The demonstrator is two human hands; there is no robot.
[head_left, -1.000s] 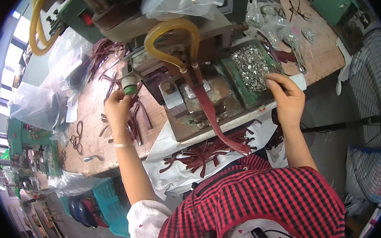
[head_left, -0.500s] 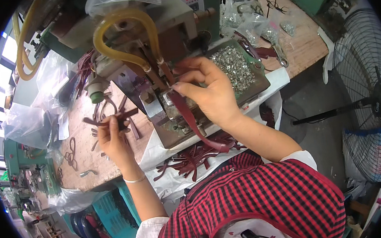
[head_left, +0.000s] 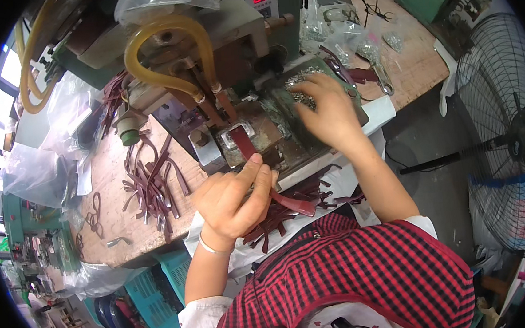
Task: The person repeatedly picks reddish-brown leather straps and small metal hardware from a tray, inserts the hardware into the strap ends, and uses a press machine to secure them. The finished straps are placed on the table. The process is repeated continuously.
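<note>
My left hand [head_left: 235, 203] pinches a dark red eyeglass temple [head_left: 245, 143] between thumb and fingers. The temple's far end lies in the metal fixture [head_left: 229, 138] of a green press machine, under two copper-coloured electrodes [head_left: 226, 105]. Its wide curved end sticks out below my hand toward my apron. At the right, my right hand [head_left: 330, 112] reaches into a tray [head_left: 362, 112] of tiny silver metal parts [head_left: 304, 101]. Thumb and forefinger are apart there, with parts showing between them; the other fingertips are partly hidden.
Many dark red temples lie heaped on the table [head_left: 150, 182] at left, and more on a white sheet [head_left: 196, 224] before me. Yellow hoses [head_left: 136, 41] loop over the electrodes. Bags of metal parts [head_left: 351, 43] and a wrench [head_left: 385, 80] lie beyond the tray. A fan [head_left: 507, 138] stands at right.
My left hand has left the heap of temples and moved right onto the temple at the fixture, dropping the pieces it held. My right hand has let go of that temple and moved to the tray.
</note>
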